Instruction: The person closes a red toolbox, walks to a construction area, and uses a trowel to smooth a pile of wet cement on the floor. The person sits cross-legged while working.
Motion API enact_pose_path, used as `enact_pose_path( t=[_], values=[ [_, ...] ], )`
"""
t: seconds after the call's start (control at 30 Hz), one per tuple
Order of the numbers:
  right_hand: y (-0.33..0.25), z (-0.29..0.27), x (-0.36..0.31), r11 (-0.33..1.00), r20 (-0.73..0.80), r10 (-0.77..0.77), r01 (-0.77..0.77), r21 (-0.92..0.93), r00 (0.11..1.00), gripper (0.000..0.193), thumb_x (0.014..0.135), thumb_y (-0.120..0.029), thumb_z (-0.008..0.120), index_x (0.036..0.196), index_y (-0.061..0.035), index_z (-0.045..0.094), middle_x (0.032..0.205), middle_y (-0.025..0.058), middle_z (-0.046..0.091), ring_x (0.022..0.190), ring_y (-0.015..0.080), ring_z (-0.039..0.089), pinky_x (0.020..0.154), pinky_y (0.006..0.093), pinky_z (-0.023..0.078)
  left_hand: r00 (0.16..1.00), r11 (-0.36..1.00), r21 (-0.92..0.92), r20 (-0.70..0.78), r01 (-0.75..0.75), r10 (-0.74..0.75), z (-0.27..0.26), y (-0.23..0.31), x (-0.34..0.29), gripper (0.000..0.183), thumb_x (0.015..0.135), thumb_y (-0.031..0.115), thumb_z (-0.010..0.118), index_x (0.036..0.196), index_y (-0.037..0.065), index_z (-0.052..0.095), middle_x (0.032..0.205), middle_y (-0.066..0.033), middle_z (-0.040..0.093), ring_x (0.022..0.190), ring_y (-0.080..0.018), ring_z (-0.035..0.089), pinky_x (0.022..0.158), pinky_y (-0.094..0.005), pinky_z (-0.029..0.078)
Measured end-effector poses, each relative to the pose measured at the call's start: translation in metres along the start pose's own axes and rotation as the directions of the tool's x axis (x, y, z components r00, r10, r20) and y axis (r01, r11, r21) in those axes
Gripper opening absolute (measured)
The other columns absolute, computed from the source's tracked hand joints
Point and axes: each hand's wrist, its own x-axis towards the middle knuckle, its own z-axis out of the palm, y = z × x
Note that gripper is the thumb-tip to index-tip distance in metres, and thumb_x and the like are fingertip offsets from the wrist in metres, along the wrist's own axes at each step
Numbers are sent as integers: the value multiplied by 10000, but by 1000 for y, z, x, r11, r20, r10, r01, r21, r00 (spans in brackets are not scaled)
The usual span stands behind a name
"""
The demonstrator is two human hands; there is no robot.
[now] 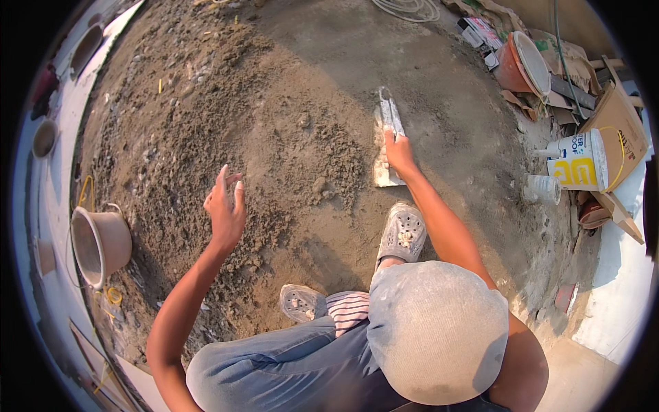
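Observation:
My right hand (398, 149) is wrapped around the handle of a plastering trowel (389, 177). The long flat blade is smeared with mortar and rests on the damp mortar bed (374, 51), at the border between rough clumps and a smoother strip. Left of it, my left hand (226, 211) hovers over the loose crumbly mortar (185, 154), fingers apart, holding nothing. Below the trowel are my feet in dusty grey clogs (402, 235), and my bent knees in worn jeans (439, 336) cover the lower middle.
A bucket (113, 242) stands at the left beside a pale ledge. To the right, an orange bucket (516, 65), a tipped white-and-yellow pail (579, 161) and cardboard (621, 130) crowd the edge. A coiled hose (410, 8) lies at the far side.

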Motion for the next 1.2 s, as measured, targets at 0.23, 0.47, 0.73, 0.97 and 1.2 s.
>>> enact_pose_path(
  t=[0.23,0.47,0.73,0.97,1.2],
  values=[
    [-63,177,-84,959,395,-176,248,-139,902,568,974,-452,486,849,96,565,731,267,622,709,386,640,657,483,480,983,938,-339,-184,-74,11,-12,56,43,489,1023,269,401,1432,9,335,1173,-117,624,1061,-257,572,1000,-424,336],
    [-66,190,-97,868,267,-497,465,175,826,518,967,-421,482,1025,82,593,794,258,625,813,390,641,746,479,482,859,862,-117,-224,-493,461,-23,85,35,482,1015,210,390,1431,-26,323,1309,-176,505,1194,-299,481,1012,-444,327],
    [49,-186,36,945,-638,187,-314,-91,747,545,959,-386,491,932,147,604,835,285,656,820,394,669,674,454,519,720,822,76,533,-564,444,-6,24,-19,624,904,189,561,1432,-22,304,1395,-196,420,1295,-366,384,1093,-485,275],
    [84,-159,34,986,-441,19,-90,-139,897,533,978,-420,494,731,49,547,552,133,564,459,256,577,500,409,465,632,787,39,621,-616,464,25,30,11,655,882,171,586,1440,-14,296,1434,-192,383,1338,-358,338,1111,-484,249],
    [150,-330,53,838,-602,274,-493,-233,750,381,973,-232,524,787,92,594,558,176,590,434,279,597,392,398,423,772,891,60,528,-450,354,25,8,14,521,960,115,473,1440,-2,308,1348,-215,441,1244,-392,405,1043,-511,303]
  ],
)
